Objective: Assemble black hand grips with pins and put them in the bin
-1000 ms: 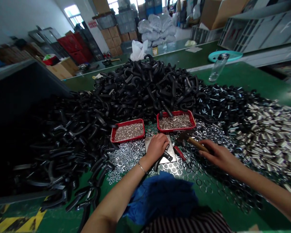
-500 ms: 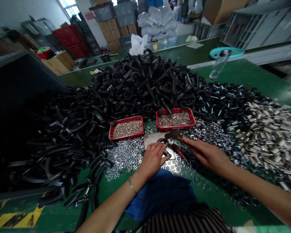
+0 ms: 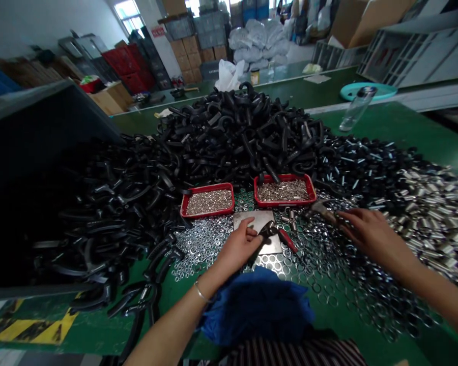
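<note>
blue cloth (image 3: 257,305): lies nearest, on the person's lap at the edge of the green table (image 3: 389,127).
left hand (image 3: 238,246): rests on the lower left of the metal plate (image 3: 257,229); its fingers curl together around one black handle (image 3: 266,231), holding it down on the plate.
black handle: lies on the plate, half under the fingers; what is fitted to it cannot be made out.
red-handled tool (image 3: 287,240): lies just right of the plate, touched by neither hand.
right hand (image 3: 366,234): well right of the plate, fingers closed on a hammer (image 3: 322,208) whose head points toward the plate, low over the washers (image 3: 202,241).
red trays (image 3: 208,200): two, beside each other just beyond the plate, both full of small metal pins.
metal sleeves (image 3: 435,203): a wide heap at the right.
pile of handles (image 3: 236,137): rises behind the trays and spreads far left.
progress: judging by the full trays and huge heaps, one piece is in hand and most of the work appears to remain.
bottle (image 3: 356,109): stands far back on the table.
</note>
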A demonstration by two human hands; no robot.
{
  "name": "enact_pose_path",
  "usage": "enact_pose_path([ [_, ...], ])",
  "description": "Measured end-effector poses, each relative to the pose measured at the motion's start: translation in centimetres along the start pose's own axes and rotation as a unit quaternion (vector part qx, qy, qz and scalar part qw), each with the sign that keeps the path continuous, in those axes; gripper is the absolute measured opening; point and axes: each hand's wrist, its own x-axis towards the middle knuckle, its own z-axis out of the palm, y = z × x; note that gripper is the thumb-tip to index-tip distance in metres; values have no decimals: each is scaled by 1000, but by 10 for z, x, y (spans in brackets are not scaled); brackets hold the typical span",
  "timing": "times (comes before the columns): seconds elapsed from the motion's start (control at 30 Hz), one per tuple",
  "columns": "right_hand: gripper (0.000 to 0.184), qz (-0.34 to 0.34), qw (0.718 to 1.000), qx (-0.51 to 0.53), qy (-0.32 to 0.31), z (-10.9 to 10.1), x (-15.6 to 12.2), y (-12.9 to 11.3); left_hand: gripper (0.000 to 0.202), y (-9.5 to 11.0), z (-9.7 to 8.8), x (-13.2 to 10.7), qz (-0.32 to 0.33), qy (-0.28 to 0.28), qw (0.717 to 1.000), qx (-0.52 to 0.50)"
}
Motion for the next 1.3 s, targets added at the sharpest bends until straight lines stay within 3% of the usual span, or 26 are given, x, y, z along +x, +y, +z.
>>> enact_pose_path([
  [0.1, 40, -24, 1000, -5, 17, 9, 12, -20, 52, -11, -10, 5, -33, 43, 998, -29],
  [0.2, 36, -36, 993, 77, -80, 28, 18, -66, 45, -21, -19, -3, 25, 129, 987, 91],
  [0.27, 35, -15, 988, 76, -134, 41, 21, -97, 33, -23, -24, -11, 66, 115, 982, 137],
  [0.37, 32, 16, 989, 0, -145, 52, 27, -126, 37, -20, -26, -16, 124, 40, 977, 168],
  [0.5, 28, 31, 985, -11, -169, 49, 39, -126, 55, -18, -18, -6, 146, -37, 965, 214],
  [0.57, 27, 37, 986, 41, -159, 40, 44, -119, 54, -19, -12, -3, 108, -12, 968, 226],
  [0.7, 30, 35, 974, 215, -62, 25, 56, -114, 52, -22, -3, -11, 45, 72, 971, 224],
  [0.77, 31, 53, 940, 337, -31, 28, 63, -123, 50, -24, -2, -17, 38, 84, 973, 212],
  [0.83, 33, 79, 884, 461, -8, 39, 70, -137, 47, -27, -1, -21, 33, 88, 975, 203],
  [0.93, 35, 110, 827, 551, 6, 65, 79, -160, 47, -30, -1, -20, 22, 88, 975, 201],
  [1.07, 37, 129, 823, 554, -7, 89, 84, -177, 49, -31, 0, -15, 14, 82, 977, 196],
  [1.3, 39, 120, 837, 533, -37, 96, 83, -176, 48, -34, 3, -18, 17, 96, 979, 179],
])
